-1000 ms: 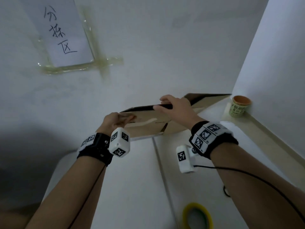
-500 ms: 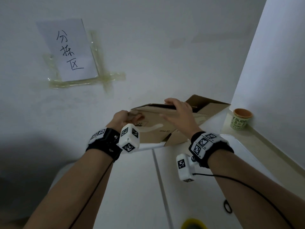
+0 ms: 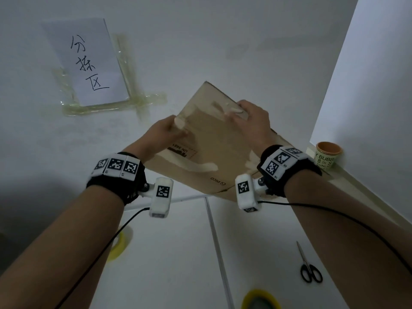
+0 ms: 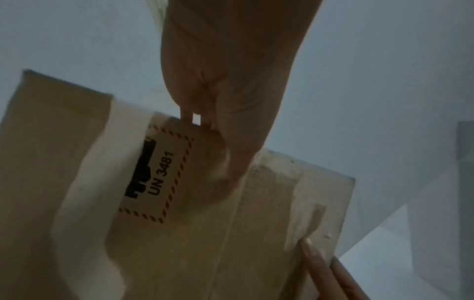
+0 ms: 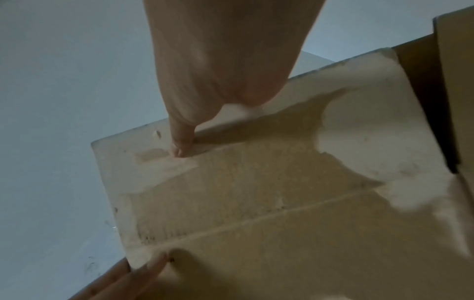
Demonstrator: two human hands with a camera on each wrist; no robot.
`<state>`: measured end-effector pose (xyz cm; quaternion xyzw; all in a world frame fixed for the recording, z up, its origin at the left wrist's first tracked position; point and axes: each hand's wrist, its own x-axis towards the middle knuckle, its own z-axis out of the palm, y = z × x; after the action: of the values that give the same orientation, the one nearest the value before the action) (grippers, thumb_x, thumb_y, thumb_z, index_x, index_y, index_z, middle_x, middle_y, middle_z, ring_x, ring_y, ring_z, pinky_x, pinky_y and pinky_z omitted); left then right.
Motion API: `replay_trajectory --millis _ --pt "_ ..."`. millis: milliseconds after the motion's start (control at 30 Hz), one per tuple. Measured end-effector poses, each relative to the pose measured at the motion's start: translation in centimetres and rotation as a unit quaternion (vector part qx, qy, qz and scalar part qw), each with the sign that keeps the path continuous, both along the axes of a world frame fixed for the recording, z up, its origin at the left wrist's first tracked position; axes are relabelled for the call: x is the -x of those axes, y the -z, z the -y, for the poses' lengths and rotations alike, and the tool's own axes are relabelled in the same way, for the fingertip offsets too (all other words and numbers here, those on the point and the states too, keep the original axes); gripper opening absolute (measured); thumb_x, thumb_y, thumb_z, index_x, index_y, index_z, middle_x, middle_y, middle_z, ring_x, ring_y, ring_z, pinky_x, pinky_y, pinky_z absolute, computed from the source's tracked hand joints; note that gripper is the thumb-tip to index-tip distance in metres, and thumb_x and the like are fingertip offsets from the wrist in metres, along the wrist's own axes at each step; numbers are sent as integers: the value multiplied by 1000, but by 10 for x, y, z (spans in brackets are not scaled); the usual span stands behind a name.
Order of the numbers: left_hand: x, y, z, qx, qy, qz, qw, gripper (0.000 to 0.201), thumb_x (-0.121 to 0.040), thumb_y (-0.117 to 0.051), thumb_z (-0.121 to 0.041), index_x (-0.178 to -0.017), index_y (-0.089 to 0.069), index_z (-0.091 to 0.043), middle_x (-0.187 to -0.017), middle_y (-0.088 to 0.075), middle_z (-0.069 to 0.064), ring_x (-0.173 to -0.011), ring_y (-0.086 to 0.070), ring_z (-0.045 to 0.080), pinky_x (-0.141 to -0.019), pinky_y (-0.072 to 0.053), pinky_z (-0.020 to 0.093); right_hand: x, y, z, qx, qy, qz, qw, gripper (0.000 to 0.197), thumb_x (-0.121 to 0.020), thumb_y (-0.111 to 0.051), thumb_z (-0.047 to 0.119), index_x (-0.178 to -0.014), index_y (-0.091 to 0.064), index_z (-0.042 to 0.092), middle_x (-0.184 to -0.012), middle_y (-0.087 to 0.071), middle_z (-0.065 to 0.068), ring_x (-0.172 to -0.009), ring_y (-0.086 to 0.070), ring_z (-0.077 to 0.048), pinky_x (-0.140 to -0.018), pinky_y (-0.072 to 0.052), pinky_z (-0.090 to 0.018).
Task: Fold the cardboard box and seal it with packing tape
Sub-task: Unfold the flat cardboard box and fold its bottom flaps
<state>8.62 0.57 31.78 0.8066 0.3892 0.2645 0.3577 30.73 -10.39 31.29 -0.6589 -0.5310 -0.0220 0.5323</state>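
A flattened brown cardboard box (image 3: 211,150) with torn pale patches and a "UN 3481" label is held tilted up above the white table (image 3: 174,253). My left hand (image 3: 169,132) grips its upper left edge, thumb on the face beside the label (image 4: 159,178), fingers behind. My right hand (image 3: 247,117) grips the top right edge, thumb pressed on the face (image 5: 179,148). A loose flap (image 5: 456,81) shows at the box's right side. One yellow packing tape roll (image 3: 259,299) lies at the near table edge, another (image 3: 121,244) under my left forearm.
Black-handled scissors (image 3: 308,268) lie on the table at the right. An orange-rimmed paper cup (image 3: 326,155) stands on the ledge by the right wall. A handwritten paper sign (image 3: 89,63) is taped to the wall behind. A seam (image 3: 217,241) divides the table.
The box has come up from lying low at the back of the table and now stands tilted with its printed face toward me. Both hands rose with it and shifted along its upper edge.
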Motion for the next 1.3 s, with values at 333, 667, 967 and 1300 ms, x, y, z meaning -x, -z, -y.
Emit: replay_trajectory --millis 333,667,967,1300 --pt "17 28 2 167 -62 233 956 36 -82 -75 -28 -110 -68 -6 -103 -74 11 -91 -72 29 -71 -60 39 15 -12 -13 92 22 97 991 44 -85 -60 48 -125 -51 31 -127 -51 4 -117 -48 -17 -100 -32 -39" --pt "59 84 -3 233 -139 269 924 34 -86 -71 -27 -112 -67 -6 -107 -72 14 -96 -69 31 -74 -58 39 8 33 -7 270 43 169 947 56 -84 -59 55 -128 -55 21 -125 -61 -2 -119 -52 -24 -103 -29 -41" --pt "66 120 1 252 -198 198 926 22 -97 -53 -23 -113 -56 -9 -105 -65 8 -96 -62 24 -72 -50 33 40 57 -9 239 -24 277 930 32 -98 -47 38 -119 -66 24 -107 -70 2 -109 -55 -19 -98 -27 -35" --pt "64 56 -28 235 -148 -36 960 53 -95 -51 -50 -129 -52 -10 -123 -51 3 -111 -59 25 -86 -50 37 46 73 -5 353 -85 287 887 29 -99 -48 29 -122 -64 26 -109 -69 1 -112 -55 -18 -114 -19 -38"
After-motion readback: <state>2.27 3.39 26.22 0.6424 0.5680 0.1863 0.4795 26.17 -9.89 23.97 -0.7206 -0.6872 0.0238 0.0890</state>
